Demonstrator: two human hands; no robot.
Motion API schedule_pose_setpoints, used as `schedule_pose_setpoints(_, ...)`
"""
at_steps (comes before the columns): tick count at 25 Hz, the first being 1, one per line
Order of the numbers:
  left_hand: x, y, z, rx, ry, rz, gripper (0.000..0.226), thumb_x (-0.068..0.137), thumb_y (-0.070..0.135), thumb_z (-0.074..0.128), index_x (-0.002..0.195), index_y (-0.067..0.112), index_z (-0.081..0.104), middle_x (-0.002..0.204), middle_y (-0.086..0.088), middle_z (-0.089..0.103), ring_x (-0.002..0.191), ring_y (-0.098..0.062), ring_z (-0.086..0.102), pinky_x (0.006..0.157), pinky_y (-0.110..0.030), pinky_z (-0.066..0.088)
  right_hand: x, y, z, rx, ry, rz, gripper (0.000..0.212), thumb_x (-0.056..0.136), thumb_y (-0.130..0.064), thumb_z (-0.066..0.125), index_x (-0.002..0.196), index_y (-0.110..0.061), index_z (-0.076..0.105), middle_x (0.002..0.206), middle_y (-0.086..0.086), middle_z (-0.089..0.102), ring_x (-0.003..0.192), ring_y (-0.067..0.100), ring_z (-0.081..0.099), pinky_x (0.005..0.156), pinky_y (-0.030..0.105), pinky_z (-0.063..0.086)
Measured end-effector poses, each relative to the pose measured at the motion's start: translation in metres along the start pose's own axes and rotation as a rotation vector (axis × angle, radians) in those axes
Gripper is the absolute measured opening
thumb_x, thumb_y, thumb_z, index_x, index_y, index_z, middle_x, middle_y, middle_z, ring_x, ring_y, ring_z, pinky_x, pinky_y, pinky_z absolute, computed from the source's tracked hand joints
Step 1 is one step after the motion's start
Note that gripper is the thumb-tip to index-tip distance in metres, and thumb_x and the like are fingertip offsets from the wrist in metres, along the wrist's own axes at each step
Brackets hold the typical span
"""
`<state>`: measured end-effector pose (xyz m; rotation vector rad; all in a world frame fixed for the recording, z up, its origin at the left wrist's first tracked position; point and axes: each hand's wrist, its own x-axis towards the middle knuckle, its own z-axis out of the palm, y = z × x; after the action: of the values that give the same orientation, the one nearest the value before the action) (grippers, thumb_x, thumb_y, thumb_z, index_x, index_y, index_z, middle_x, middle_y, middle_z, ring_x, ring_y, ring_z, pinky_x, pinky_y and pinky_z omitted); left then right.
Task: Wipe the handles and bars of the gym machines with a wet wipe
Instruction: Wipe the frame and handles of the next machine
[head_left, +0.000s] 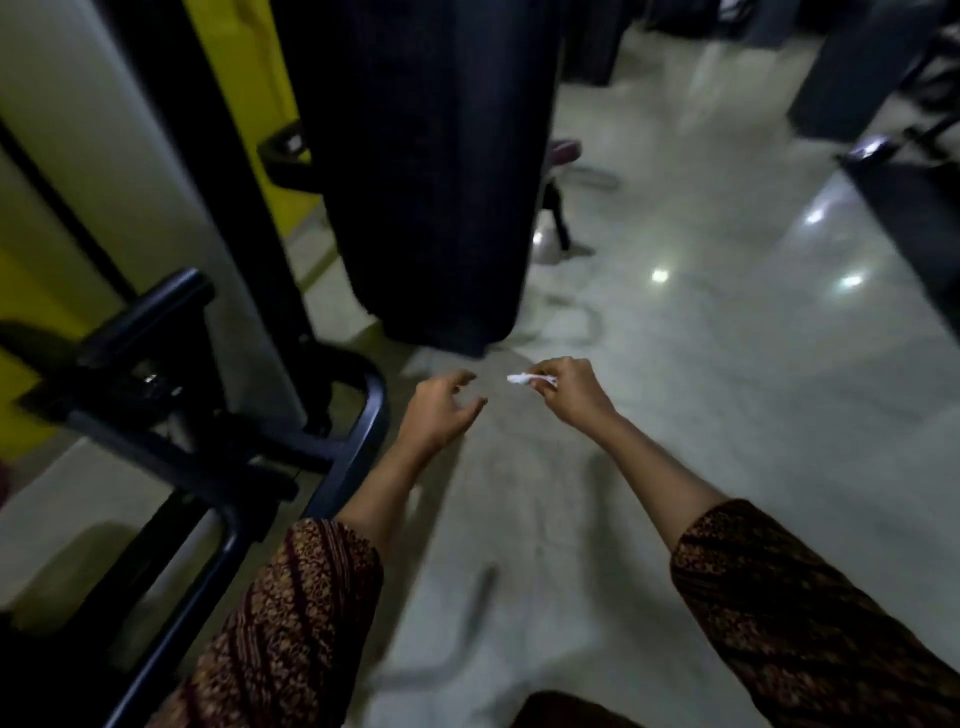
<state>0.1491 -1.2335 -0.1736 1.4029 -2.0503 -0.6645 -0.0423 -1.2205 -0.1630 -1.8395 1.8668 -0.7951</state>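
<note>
My right hand (569, 392) pinches a small crumpled white wet wipe (522, 380) in its fingertips, held out over the pale floor. A short gap to its left, my left hand (441, 410) hovers with loosely curled fingers and holds nothing. A black gym machine frame (358, 452) with curved tubular bars and a padded handle (150, 317) stands at the lower left, just left of my left forearm. Neither hand touches the machine. The picture is blurred by motion.
A large dark hanging bag or column (431, 182) fills the upper middle, close ahead of my hands. A black upright post (234, 171) and a yellow and white wall (78, 156) lie at left. Glossy pale floor (701, 364) spreads right; dark equipment (904, 197) stands at far right.
</note>
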Motion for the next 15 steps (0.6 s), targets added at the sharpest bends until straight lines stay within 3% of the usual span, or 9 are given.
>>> schedule_pose_setpoints(2, 0.044, 0.049, 0.021, -0.015, 0.004, 0.079, 0.038, 0.083, 0.022, 0.067, 0.115, 0.003, 0.061, 0.114, -0.012, 0.065, 0.100, -0.026, 0.062, 0.082, -0.025, 0.041, 0.017, 0.024, -0.057, -0.007, 0.095, -0.005, 0.017, 0.084, 0.000, 0.059, 0.096, 0.001, 0.072, 0.097, 0.022, 0.070, 0.093, 0.033, 0.064, 0.079, 0.036, 0.047)
schedule_pose_setpoints(7, 0.135, 0.154, 0.080, -0.074, -0.033, 0.227, 0.037, 0.083, 0.023, 0.067, 0.116, 0.007, 0.061, 0.111, -0.009, 0.066, 0.097, -0.022, 0.062, 0.079, -0.022, 0.042, 0.048, 0.080, -0.173, 0.017, 0.251, 0.038, 0.015, 0.086, -0.001, 0.058, 0.090, 0.005, 0.071, 0.093, 0.014, 0.072, 0.082, 0.019, 0.064, 0.064, 0.017, 0.042)
schedule_pose_setpoints(10, 0.175, 0.191, 0.111, -0.063, -0.089, 0.298, 0.038, 0.084, 0.023, 0.067, 0.117, 0.008, 0.059, 0.114, -0.008, 0.064, 0.101, -0.021, 0.060, 0.080, -0.022, 0.041, 0.070, 0.116, -0.206, 0.041, 0.334, 0.063, 0.015, 0.087, -0.005, 0.059, 0.088, 0.005, 0.070, 0.089, 0.014, 0.073, 0.078, 0.019, 0.065, 0.062, 0.017, 0.043)
schedule_pose_setpoints(13, 0.231, 0.206, 0.144, -0.059, -0.113, 0.316, 0.037, 0.083, 0.022, 0.067, 0.117, 0.009, 0.060, 0.114, -0.008, 0.064, 0.101, -0.020, 0.060, 0.081, -0.025, 0.043, 0.110, 0.157, -0.226, 0.079, 0.368, 0.074, 0.016, 0.088, -0.010, 0.060, 0.093, 0.000, 0.072, 0.093, 0.009, 0.073, 0.084, 0.018, 0.066, 0.061, 0.005, 0.041)
schedule_pose_setpoints(15, 0.275, 0.211, 0.165, -0.063, -0.116, 0.331, 0.036, 0.083, 0.021, 0.067, 0.117, 0.009, 0.060, 0.112, -0.009, 0.064, 0.100, -0.021, 0.061, 0.081, -0.026, 0.044, 0.147, 0.183, -0.238, 0.071, 0.364, 0.072, 0.017, 0.088, -0.012, 0.060, 0.096, -0.003, 0.072, 0.095, 0.007, 0.073, 0.087, 0.016, 0.067, 0.067, 0.012, 0.046)
